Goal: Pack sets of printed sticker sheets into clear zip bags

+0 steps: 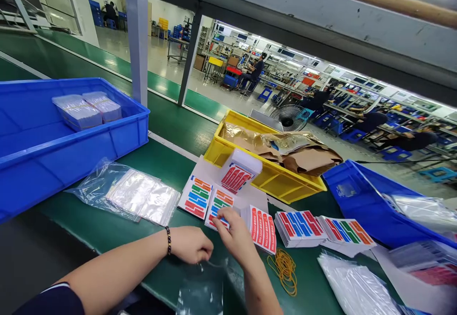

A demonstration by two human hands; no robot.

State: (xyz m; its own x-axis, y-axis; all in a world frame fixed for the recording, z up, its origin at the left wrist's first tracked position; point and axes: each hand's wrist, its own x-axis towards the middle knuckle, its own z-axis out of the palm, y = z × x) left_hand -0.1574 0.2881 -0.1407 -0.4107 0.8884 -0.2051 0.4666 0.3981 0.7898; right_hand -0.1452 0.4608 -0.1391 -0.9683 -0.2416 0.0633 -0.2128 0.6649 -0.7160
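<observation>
My left hand (191, 245), with a dark beaded bracelet at the wrist, pinches the top edge of a clear plastic bag (202, 296) hanging at the bench's front. My right hand (233, 234) reaches over a stack of colourful label sheets (220, 201), its thumb and forefinger apart at the near end. Another multicoloured label stack (195, 196) lies just left. Behind stands a tall stack of red labels (237, 174). To the right are a red-and-white label stack (262, 229), a red-and-blue stack (300, 228) and a multicoloured stack (346, 231).
Yellow rubber bands (283, 271) lie right of my hand. Clear bags (143, 196) lie at left, more bags (357, 286) at right. A blue bin (117, 136) with bundles, a yellow crate (274, 181) with brown paper and a tilted blue bin (371, 205) border the bench.
</observation>
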